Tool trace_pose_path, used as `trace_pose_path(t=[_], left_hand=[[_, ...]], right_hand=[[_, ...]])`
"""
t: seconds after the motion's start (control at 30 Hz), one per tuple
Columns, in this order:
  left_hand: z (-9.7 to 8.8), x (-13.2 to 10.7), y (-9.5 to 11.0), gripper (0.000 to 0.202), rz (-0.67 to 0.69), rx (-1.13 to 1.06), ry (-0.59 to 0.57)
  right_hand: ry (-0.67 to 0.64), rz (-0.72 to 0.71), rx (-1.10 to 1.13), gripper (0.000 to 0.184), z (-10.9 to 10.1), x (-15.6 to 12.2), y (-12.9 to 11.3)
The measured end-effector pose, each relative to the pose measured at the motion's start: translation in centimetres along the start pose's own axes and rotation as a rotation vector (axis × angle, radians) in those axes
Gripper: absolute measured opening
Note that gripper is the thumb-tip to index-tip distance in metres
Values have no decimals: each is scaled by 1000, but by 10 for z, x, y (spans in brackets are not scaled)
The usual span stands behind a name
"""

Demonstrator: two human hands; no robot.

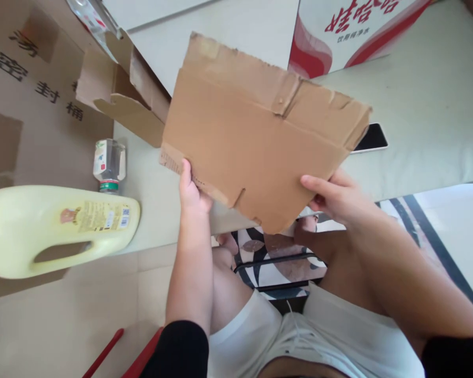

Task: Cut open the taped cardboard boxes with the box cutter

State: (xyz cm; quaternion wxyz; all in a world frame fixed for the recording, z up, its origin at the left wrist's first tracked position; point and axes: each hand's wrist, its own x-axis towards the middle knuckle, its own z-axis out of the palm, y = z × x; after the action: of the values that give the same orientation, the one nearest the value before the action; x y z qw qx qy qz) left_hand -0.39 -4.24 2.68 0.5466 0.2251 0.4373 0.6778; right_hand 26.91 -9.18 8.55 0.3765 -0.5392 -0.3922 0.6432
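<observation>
A flat, tilted piece of brown cardboard (240,131) with ragged, slotted edges and folded creases fills the middle of the view. My left hand (194,191) grips its lower left edge, the thumb on the near face and the other fingers hidden behind. At the lower right edge, my right hand (335,194) pinches it between thumb and fingers. Behind the cardboard's upper left side stands an opened cardboard box (132,113) with its flaps out. A dark-screened phone (374,137) lies partly covered by the right corner of the cardboard.
At left lie a large pale yellow jug (102,218) with a handle and a small clear bottle (109,165) with a green cap. A big printed carton (43,131) stands at far left. A red and white box (339,42) is at the back right, on the pale surface (437,121).
</observation>
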Motion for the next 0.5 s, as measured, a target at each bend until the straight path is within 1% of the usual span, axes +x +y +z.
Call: trace_pose_path(t=[0.07,0.13,0.2,0.27,0.33,0.4,0.47,0.5], left_hand=[[6,-5,2,51,-12,-22,-84],[10,-8,6,55,-71,-38,-132],[11,-10,10,56,-138,-57,-128],[11,-10,13,51,-164,-91,-97],[10,-9,15,46,-180,-114,-69],[9,-7,14,43,-190,-118,-56],[10,-6,13,42,-193,-114,-56],[11,-5,12,42,-191,-115,-58]], right_hand=[[131,-3,86,48,-14,-12,-5],[317,-77,160,43,-37,-24,-8],[571,-219,237,37,-69,-36,-8],[840,-363,288,37,-106,-43,-6],[1024,-427,235,32,-144,-43,-5],[1199,-470,89,23,-177,-36,-7],[1330,-469,-41,18,-205,-22,-14],[1364,-468,-59,19,-217,-12,-20]])
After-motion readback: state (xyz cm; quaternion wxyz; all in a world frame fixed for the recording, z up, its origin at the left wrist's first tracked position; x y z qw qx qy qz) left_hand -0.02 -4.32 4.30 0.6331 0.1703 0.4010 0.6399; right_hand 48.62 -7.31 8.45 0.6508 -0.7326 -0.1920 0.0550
